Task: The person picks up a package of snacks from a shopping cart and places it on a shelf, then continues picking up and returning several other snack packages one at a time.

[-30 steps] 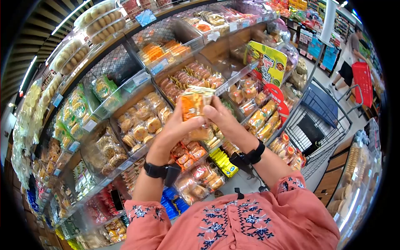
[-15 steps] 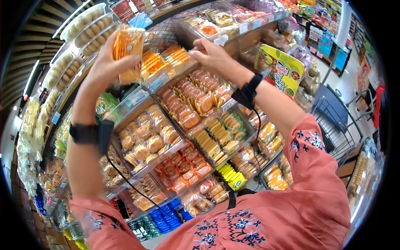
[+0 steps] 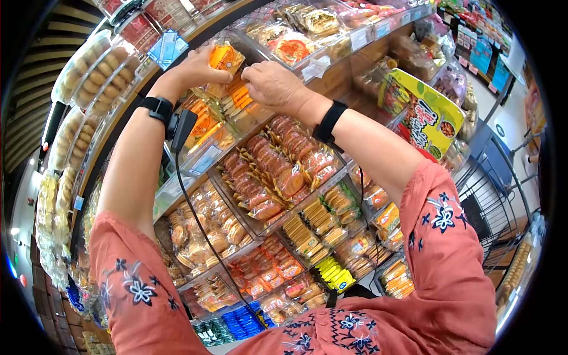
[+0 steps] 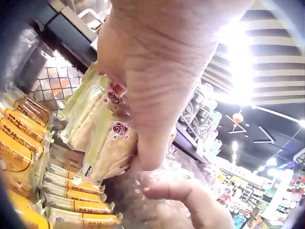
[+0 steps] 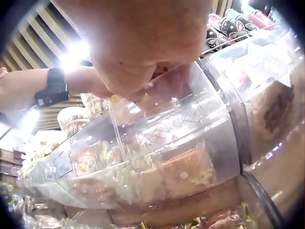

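Observation:
My left hand (image 3: pixel 192 74) grips packaged biscuits (image 3: pixel 228 59) with an orange-yellow front, above a clear bin at the top left. The left wrist view shows the packets (image 4: pixel 112 145) edge-on, pale biscuits in clear wrap with dark red labels, under the thumb. Orange-wrapped packets (image 3: pixel 204 127) of a similar look fill the bin below. My right hand (image 3: pixel 275 89) is just right of the packets with bent fingers, over the bin's clear front panel (image 5: pixel 200 138) in the right wrist view. I cannot tell whether its hidden fingertips pinch anything.
Bins of wrapped reddish-brown biscuits (image 3: pixel 284 165) and round cookies (image 3: pixel 207 231) slope down toward me. Tubs of round cakes (image 3: pixel 106 74) stand at the left. A yellow-green sign (image 3: pixel 423 115) and a wire shopping cart (image 3: pixel 494 201) are at the right. A black cable (image 3: pixel 195 207) hangs from my left wrist.
The left hand carried the packets from in front of my chest up and left, then right over the orange-packet bin. The right hand let go, moved up, then shifted left toward them.

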A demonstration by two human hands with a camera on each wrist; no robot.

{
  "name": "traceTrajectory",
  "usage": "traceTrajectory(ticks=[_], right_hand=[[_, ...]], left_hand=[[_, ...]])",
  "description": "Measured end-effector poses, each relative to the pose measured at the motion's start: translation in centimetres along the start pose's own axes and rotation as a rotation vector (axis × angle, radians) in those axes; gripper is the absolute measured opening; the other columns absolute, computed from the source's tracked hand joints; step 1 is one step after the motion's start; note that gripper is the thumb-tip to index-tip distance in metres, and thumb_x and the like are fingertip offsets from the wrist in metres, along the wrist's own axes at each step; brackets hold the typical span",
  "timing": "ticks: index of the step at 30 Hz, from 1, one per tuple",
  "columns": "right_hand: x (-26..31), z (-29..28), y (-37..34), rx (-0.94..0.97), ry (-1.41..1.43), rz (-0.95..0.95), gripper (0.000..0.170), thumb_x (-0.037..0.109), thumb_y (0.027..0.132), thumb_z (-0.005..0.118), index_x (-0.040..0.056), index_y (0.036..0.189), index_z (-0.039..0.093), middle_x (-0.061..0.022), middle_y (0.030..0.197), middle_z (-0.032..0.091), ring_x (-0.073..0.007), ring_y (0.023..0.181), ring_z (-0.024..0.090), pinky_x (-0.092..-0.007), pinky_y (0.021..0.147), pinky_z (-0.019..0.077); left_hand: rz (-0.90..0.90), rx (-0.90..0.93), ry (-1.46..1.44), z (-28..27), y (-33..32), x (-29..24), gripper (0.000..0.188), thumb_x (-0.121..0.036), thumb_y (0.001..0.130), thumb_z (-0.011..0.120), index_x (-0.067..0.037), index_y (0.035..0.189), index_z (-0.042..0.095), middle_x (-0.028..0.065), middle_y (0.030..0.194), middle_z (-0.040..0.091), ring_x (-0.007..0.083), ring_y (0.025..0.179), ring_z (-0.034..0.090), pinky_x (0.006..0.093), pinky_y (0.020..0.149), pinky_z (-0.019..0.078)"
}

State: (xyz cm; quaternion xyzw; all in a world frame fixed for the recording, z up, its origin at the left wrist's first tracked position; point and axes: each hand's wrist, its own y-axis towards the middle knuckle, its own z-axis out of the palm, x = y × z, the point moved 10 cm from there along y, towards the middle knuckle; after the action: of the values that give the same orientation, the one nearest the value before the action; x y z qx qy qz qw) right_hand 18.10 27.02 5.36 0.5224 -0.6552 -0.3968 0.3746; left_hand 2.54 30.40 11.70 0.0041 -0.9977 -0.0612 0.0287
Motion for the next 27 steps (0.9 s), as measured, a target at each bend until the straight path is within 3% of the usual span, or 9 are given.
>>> traceTrajectory(ticks=[4,5,11,14,19,21,24,27], right_hand=[[0.1,0.1,-0.4,0.049,0.025,0.017,0.011,0.012,0.086,0.058,0.0051,0.095,0.059,-0.0127,0.088,0.062,-0.0329,0.087,0.061,-0.0436,0.081,0.0481],[0.2,-0.2,-0.3,0.041,0.036,0.01,0.01,0.011,0.086,0.058,0.0052,0.095,0.059,-0.0125,0.087,0.062,-0.0326,0.086,0.061,-0.0435,0.08,0.0478],[0.2,-0.1,-0.4,0.023,0.014,0.033,0.01,0.011,0.086,0.058,0.0058,0.094,0.059,-0.0114,0.087,0.062,-0.0315,0.086,0.061,-0.0428,0.081,0.0472],[0.2,-0.1,-0.4,0.016,0.009,0.019,0.01,0.011,0.086,0.058,0.0057,0.094,0.059,-0.0109,0.086,0.062,-0.031,0.086,0.061,-0.0423,0.082,0.047],[0.4,-0.4,-0.4,-0.037,0.01,-0.021,0.009,0.012,0.084,0.06,0.006,0.09,0.059,-0.0114,0.083,0.063,-0.0308,0.083,0.062,-0.0421,0.08,0.0474],[0.5,-0.6,-0.4,-0.069,0.013,-0.039,0.008,0.013,0.083,0.061,0.0064,0.088,0.059,-0.0115,0.081,0.063,-0.0307,0.081,0.062,-0.0421,0.078,0.0476],[0.4,-0.6,-0.6,-0.076,0.021,-0.036,0.008,0.014,0.083,0.061,0.0067,0.087,0.059,-0.0108,0.081,0.063,-0.0304,0.081,0.062,-0.0417,0.078,0.0474],[0.4,-0.6,-0.5,-0.075,0.018,-0.027,0.008,0.014,0.083,0.062,0.0069,0.087,0.059,-0.0103,0.08,0.063,-0.0302,0.08,0.062,-0.0412,0.078,0.0471]], left_hand=[[-0.045,0.035,0.075,1.3,2.4,1.5,0.117,-0.062,0.058,0.076,0.0,0.15,0.037,0.0369,0.14,0.044,0.0446,0.133,0.043,0.043,0.11,0.0387],[-0.063,0.065,0.127,1.7,2.9,1.6,0.113,-0.059,0.063,0.073,0.002,0.15,0.034,0.0326,0.141,0.046,0.0414,0.132,0.046,0.0428,0.109,0.0394],[-0.026,0.177,-0.014,5.6,6.3,3.1,0.111,-0.065,0.064,0.075,0.006,0.142,0.042,0.0289,0.13,0.059,0.0337,0.121,0.058,0.0381,0.103,0.0439],[0.02,0.131,-0.045,7.5,8.0,4.1,0.108,-0.058,0.06,0.078,0.014,0.133,0.045,0.0279,0.11,0.066,0.0333,0.098,0.067,0.0385,0.084,0.0533],[0.133,0.15,-0.084,9.4,8.6,4.0,0.099,-0.054,0.062,0.082,0.006,0.135,0.05,0.0263,0.11,0.068,0.0338,0.101,0.067,0.0401,0.086,0.0533],[0.154,0.212,-0.002,10.0,7.8,4.0,0.094,-0.052,0.063,0.083,0.004,0.132,0.054,0.0258,0.112,0.068,0.0345,0.104,0.067,0.0411,0.089,0.0535],[-0.003,0.369,0.279,9.7,5.4,3.0,0.087,-0.05,0.065,0.084,0.004,0.128,0.058,0.0247,0.117,0.068,0.0357,0.108,0.066,0.0422,0.091,0.0534],[-0.003,0.355,0.464,9.2,4.3,2.6,0.082,-0.052,0.065,0.085,0.003,0.122,0.063,0.0233,0.116,0.068,0.0369,0.108,0.066,0.0417,0.092,0.0535]])
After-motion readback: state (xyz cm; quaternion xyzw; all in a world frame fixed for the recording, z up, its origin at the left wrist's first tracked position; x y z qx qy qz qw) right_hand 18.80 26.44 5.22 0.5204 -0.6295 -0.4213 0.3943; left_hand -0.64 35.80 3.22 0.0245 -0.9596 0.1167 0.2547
